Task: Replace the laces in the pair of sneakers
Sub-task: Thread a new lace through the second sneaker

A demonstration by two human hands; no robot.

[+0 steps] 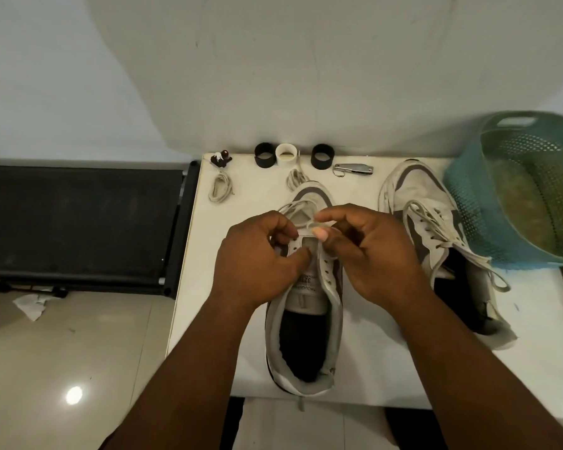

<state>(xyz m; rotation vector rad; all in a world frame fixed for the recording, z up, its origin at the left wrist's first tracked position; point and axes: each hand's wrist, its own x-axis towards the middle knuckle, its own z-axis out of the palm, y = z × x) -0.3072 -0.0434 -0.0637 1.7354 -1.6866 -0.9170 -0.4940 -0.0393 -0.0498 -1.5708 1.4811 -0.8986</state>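
A white and grey sneaker (306, 319) lies in the middle of the white table (387, 368), toe pointing away. My left hand (257, 258) and my right hand (368, 254) are both over its eyelet area, each pinching the white lace (301, 207) near the lower eyelets. A loop of that lace curves over the toe box. The upper eyelets hold no lace. The second sneaker (436, 241) lies to the right with its worn lace still threaded and trailing loose. Two coiled laces (220, 188) (295, 178) lie farther back.
At the table's back edge stand two black rings (264, 154) (322, 156), a white ring (286, 156), a small figurine (221, 158) and a metal nail clipper (355, 169). A teal perforated basket (488, 203) crowds the right side. A black treadmill (78, 222) sits left on the floor.
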